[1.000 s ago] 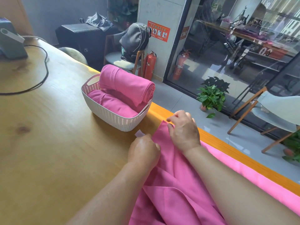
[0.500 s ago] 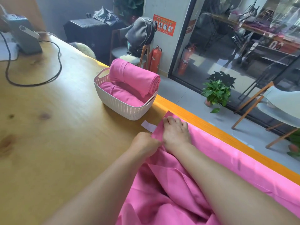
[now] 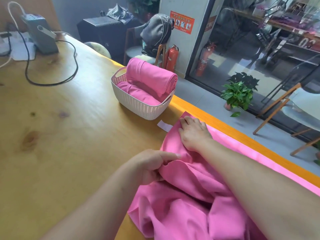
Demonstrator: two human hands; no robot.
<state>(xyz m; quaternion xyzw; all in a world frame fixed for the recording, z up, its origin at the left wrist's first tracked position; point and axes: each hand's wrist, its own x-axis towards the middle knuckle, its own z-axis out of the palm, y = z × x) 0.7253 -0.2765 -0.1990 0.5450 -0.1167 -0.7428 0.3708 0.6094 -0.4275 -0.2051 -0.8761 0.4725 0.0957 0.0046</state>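
Wooden table, crumpled pink cloth, glossy hem

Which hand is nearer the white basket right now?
Right. The right hand presses flat on the pink cloth just this side of the basket; the left hand pinches the cloth's edge farther back.
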